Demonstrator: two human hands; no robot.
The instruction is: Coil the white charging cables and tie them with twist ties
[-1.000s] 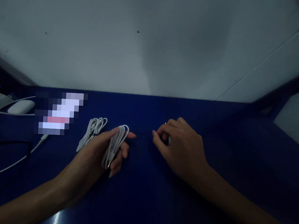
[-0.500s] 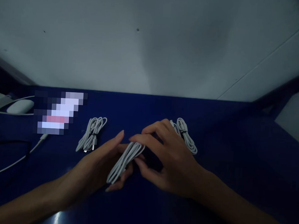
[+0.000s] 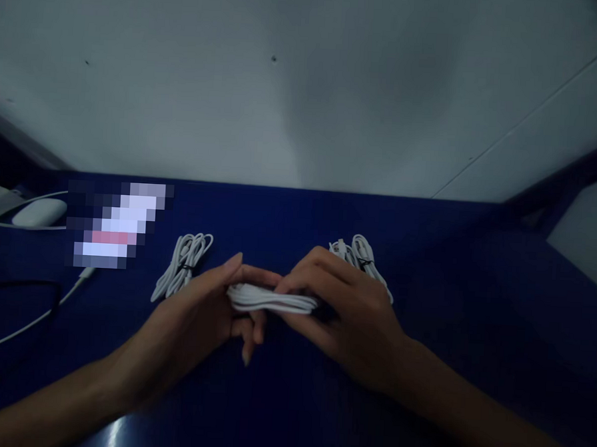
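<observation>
My right hand [image 3: 344, 312] pinches a coiled white cable [image 3: 272, 299] at its right part, thumb below and fingers above. The bundle lies level between my hands, above the blue table. My left hand [image 3: 198, 312] is open around the bundle's left end, thumb raised and fingers spread. Its index finger stretches behind the cable, while other fingers hang below. Left of my hands, another coiled white cable [image 3: 181, 264], bound with a black tie, lies on the table, partly hidden by my left hand. More coiled white cable [image 3: 364, 257] lies behind my right hand, also black-tied.
A blurred-out bright phone-like screen [image 3: 128, 218] lies on the blue table [image 3: 279, 216] at left, with a white cord [image 3: 69, 295] running from it. Beside it are a white rounded object [image 3: 39, 212] and a black cord [image 3: 20, 283]. A pale wall [image 3: 209, 112] rises behind.
The held cable bundle has turned from slanting to level and shifted right. My right hand has moved slightly down, and my left lower fingers have loosened from under the bundle.
</observation>
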